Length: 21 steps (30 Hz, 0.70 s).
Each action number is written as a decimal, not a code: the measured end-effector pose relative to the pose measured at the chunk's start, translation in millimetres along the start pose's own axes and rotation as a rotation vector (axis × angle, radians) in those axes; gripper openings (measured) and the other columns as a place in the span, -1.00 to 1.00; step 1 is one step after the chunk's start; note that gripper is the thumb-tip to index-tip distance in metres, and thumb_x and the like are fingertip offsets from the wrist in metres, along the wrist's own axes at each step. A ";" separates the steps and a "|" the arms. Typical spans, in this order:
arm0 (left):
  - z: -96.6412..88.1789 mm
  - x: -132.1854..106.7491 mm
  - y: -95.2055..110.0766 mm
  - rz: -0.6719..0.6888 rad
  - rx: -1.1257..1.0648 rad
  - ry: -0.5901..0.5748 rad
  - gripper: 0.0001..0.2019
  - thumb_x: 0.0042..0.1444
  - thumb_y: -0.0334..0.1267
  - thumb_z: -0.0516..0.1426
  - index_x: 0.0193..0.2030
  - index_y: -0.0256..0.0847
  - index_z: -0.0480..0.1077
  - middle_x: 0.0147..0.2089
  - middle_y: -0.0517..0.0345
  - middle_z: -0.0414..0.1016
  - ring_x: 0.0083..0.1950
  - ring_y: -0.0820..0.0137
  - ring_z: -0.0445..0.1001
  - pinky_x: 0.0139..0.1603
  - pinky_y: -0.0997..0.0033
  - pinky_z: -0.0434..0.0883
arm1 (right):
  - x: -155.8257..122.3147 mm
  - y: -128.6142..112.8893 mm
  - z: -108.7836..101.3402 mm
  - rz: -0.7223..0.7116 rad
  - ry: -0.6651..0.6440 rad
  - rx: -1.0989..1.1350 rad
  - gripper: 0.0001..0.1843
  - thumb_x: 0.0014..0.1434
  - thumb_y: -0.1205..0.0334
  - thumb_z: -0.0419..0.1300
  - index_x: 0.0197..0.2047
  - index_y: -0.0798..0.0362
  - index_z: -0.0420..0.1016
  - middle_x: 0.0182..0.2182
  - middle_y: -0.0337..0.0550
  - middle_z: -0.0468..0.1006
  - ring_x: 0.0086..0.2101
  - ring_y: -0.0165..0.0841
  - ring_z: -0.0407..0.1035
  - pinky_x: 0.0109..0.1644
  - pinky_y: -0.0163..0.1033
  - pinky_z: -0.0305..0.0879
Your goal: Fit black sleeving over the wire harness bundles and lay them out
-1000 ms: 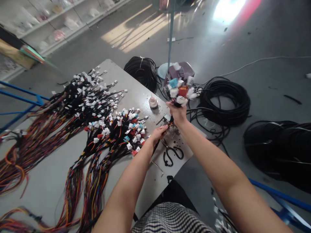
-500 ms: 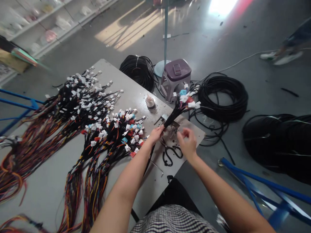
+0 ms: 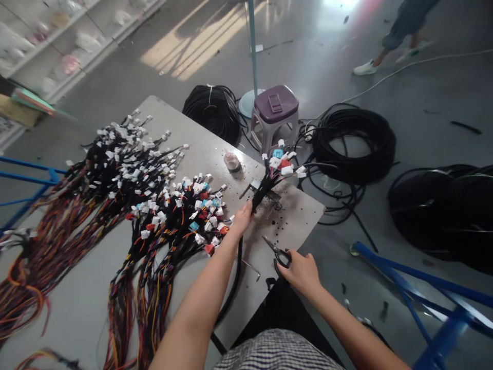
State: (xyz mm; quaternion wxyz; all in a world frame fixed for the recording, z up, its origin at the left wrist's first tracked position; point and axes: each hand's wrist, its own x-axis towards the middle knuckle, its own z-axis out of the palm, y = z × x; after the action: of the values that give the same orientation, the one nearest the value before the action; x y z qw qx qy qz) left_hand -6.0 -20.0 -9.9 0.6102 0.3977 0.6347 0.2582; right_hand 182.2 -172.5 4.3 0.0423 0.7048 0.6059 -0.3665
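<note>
My left hand (image 3: 243, 217) is closed around a black-sleeved wire harness (image 3: 262, 191), whose white, blue and red connectors fan out at the far end. Its black cable tail runs back under my left forearm. By the table's right front edge, my right hand (image 3: 302, 270) grips the black handles of a pair of scissors (image 3: 278, 251), blades pointing toward the harness. Beneath the harness a small metal fixture (image 3: 274, 198) sits on the table, partly covered. A bent metal rod (image 3: 252, 270) lies beside my left forearm.
Bundles of finished-looking harnesses (image 3: 177, 216) cover the table's left side. A small bottle (image 3: 231, 161) stands near the back edge. Beyond are a purple-topped stool (image 3: 275, 105), black cable coils (image 3: 352, 144) and a blue metal frame (image 3: 408, 282). A person's legs (image 3: 400, 36) show far right.
My right hand has moved down toward me and picked up the scissors from the table. My left hand still holds the harness, with slight shift left. The person in the background has stepped left.
</note>
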 end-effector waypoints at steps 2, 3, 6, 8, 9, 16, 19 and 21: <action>-2.1 -7.6 -5.0 -0.067 -0.124 -0.016 -0.30 -0.06 0.51 -0.04 -0.49 -0.20 0.28 -0.71 0.33 0.03 -0.70 0.56 -0.04 -0.65 0.48 -0.10 | 13.2 -4.5 -13.7 0.015 -0.310 0.326 -0.44 0.18 -0.29 0.09 -0.26 0.12 0.43 -0.40 -0.07 0.50 -0.36 -0.23 0.41 -0.15 -0.16 0.24; -3.8 -12.1 -7.8 -0.086 -0.189 -0.034 -0.31 -0.05 0.51 -0.05 -0.48 -0.20 0.27 -0.72 0.35 0.01 -0.71 0.58 -0.08 -0.66 0.50 -0.14 | 22.1 -7.2 -19.4 0.019 -0.468 0.523 -0.34 0.15 -0.40 0.03 -0.28 0.11 0.41 -0.47 -0.13 0.46 -0.43 -0.29 0.38 -0.25 -0.21 0.26; -9.1 -23.0 -12.6 -0.091 -0.321 -0.087 -0.31 -0.04 0.49 -0.03 -0.48 -0.23 0.28 -0.71 0.39 -0.02 -0.71 0.62 -0.14 -0.67 0.53 -0.18 | 50.4 -18.9 -30.4 0.001 -0.718 0.938 -0.16 -0.02 -0.58 0.03 -0.24 0.14 0.37 -0.56 -0.23 0.38 -0.60 -0.44 0.28 -0.44 -0.32 0.21; -11.0 -26.1 -11.6 -0.070 -0.342 -0.086 -0.30 -0.04 0.49 -0.02 -0.48 -0.24 0.28 -0.71 0.39 -0.01 -0.71 0.63 -0.12 -0.67 0.55 -0.17 | 66.3 -30.2 -35.3 -0.025 -0.705 0.993 -0.16 -0.08 -0.57 0.12 -0.26 0.16 0.37 -0.58 -0.24 0.38 -0.63 -0.48 0.27 -0.48 -0.37 0.20; -11.5 -26.5 -10.4 -0.059 -0.334 -0.077 -0.30 -0.04 0.49 -0.03 -0.49 -0.25 0.28 -0.71 0.38 -0.01 -0.71 0.63 -0.11 -0.67 0.55 -0.16 | 72.7 -36.5 -38.1 -0.034 -0.691 0.986 -0.18 -0.05 -0.55 0.13 -0.28 0.16 0.38 -0.58 -0.22 0.39 -0.63 -0.49 0.28 -0.50 -0.39 0.21; -10.7 -26.1 -3.2 -0.014 -0.133 -0.022 -0.31 0.02 0.46 -0.05 -0.53 -0.23 0.29 -0.73 0.27 0.07 -0.68 0.56 -0.02 -0.64 0.48 -0.11 | 89.7 -63.1 -71.2 0.019 -0.614 0.723 -0.37 0.02 -0.35 0.26 -0.50 0.14 0.37 -0.71 -0.20 0.31 -0.71 -0.45 0.21 -0.68 -0.37 0.16; -9.6 -32.4 0.8 0.017 -0.175 -0.083 -0.35 0.02 0.43 -0.01 -0.43 -0.24 0.34 -0.69 0.28 0.10 -0.67 0.56 -0.03 -0.63 0.49 -0.12 | 87.3 -51.6 -74.3 0.026 -0.537 0.543 -0.41 0.10 -0.28 0.22 -0.58 0.11 0.33 -0.74 -0.20 0.27 -0.70 -0.44 0.17 -0.64 -0.34 0.14; -11.3 -40.3 5.2 0.055 -0.224 -0.169 -0.39 -0.01 0.39 0.07 -0.39 -0.25 0.34 -0.61 0.27 0.17 -0.65 0.59 -0.03 -0.63 0.51 -0.13 | 82.3 -38.6 -70.4 -0.005 -0.448 0.294 -0.44 0.13 -0.20 0.22 -0.61 0.11 0.33 -0.68 -0.12 0.35 -0.60 -0.36 0.29 -0.52 -0.30 0.21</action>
State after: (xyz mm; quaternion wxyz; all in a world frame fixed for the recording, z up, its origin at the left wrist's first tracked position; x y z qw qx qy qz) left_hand -18.5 -48.4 18.7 0.6948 0.3644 0.5371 0.3098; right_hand 180.6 -59.2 23.7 0.0716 0.6032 0.5235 -0.5975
